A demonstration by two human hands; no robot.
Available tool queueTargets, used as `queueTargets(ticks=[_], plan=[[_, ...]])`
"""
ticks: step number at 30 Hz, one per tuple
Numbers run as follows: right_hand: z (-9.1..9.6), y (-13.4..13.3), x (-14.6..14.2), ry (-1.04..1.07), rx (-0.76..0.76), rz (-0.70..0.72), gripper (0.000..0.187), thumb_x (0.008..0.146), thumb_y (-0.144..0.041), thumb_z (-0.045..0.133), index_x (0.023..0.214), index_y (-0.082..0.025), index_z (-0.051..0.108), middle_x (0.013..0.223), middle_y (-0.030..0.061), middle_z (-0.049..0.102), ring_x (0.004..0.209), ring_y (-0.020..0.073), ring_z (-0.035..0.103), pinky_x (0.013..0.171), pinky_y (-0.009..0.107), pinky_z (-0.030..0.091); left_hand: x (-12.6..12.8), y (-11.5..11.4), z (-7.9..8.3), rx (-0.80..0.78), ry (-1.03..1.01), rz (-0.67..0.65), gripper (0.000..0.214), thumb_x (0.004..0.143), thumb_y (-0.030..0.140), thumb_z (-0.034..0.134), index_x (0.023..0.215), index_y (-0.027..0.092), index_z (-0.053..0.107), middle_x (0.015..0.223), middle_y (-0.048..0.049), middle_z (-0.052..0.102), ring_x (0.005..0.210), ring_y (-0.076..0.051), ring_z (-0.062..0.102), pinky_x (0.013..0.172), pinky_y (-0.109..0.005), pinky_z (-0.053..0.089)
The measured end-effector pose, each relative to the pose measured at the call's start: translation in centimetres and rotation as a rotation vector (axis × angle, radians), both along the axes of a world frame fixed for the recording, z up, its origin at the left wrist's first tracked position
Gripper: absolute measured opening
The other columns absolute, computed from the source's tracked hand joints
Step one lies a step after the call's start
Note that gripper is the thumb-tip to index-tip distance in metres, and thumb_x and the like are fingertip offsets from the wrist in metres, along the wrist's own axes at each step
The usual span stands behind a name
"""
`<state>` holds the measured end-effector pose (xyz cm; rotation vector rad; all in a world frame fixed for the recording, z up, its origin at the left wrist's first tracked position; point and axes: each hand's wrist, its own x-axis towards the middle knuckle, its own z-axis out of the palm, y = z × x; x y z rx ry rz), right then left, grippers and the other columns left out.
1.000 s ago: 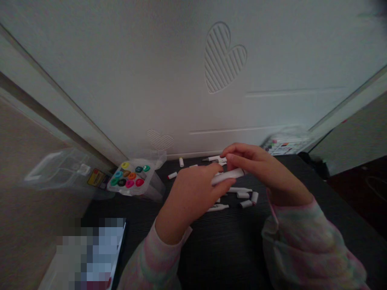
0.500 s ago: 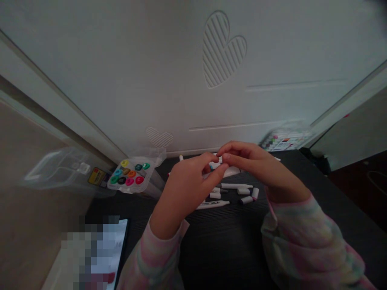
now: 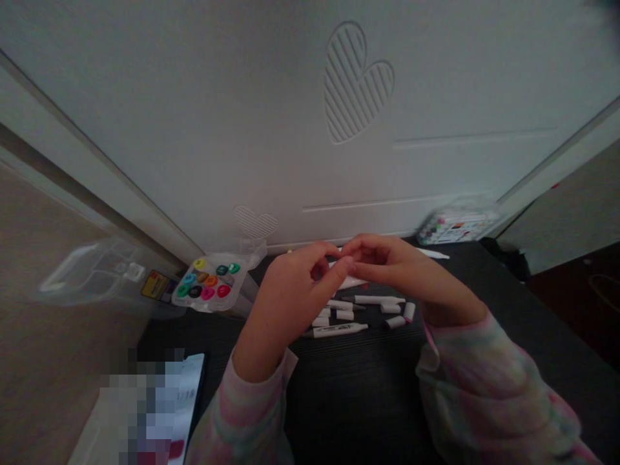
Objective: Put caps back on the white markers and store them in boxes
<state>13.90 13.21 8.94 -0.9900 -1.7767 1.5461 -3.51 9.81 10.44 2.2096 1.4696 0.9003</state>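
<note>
My left hand [image 3: 295, 294] and my right hand [image 3: 387, 265] meet over the dark table, fingertips pinched together. Between them is a small white piece, mostly hidden by the fingers; it looks like part of a marker. Below the hands lie several white markers, among them an uncapped one [image 3: 340, 330] with a dark tip and another [image 3: 379, 299] farther back. Loose caps lie beside them, such as a white cap [image 3: 390, 309] and one with a pink end [image 3: 409, 312]. More white markers behind the hands are partly covered.
An open clear case [image 3: 249, 294] of markers with coloured ends stands at the left, near another clear plastic box [image 3: 87, 274]. A phone [image 3: 186, 394] lies front left. A second marker case [image 3: 458, 223] leans on the white door [image 3: 290, 129] at back right.
Both hands have shifted slightly left, and their fingertips have come closer together. The white piece with a blue part, visible between them before, is now mostly covered.
</note>
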Motion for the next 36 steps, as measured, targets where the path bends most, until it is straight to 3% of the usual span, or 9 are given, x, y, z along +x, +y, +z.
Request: queueTargets(ticks=[16, 36], plan=[[0.05, 0.04, 0.01, -0.048, 0.041, 0.019, 0.021, 0.075, -0.035, 0.060, 0.090, -0.019, 0.059, 0.082, 0.0014, 0.063, 0.072, 0.0129, 0.059, 0.066, 0.026, 0.047, -0.06, 0.11, -0.16, -0.014, -0.016, -0.004, 0.024, 0.083, 0.039, 0.049, 0.089, 0.021, 0.063, 0.065, 0.0031, 0.063, 0.058, -0.011, 0.055, 0.056, -0.023, 0.037], [-0.04, 0.01, 0.05, -0.027, 0.044, 0.035, 0.020, 0.076, -0.034, 0.061, 0.089, -0.020, 0.059, 0.075, -0.0007, 0.059, 0.067, 0.0109, 0.055, 0.062, 0.024, 0.044, -0.02, 0.05, 0.00, -0.012, -0.011, 0.004, 0.023, 0.083, 0.039, 0.048, 0.088, 0.021, 0.063, 0.065, 0.0036, 0.063, 0.057, -0.010, 0.054, 0.056, -0.023, 0.036]])
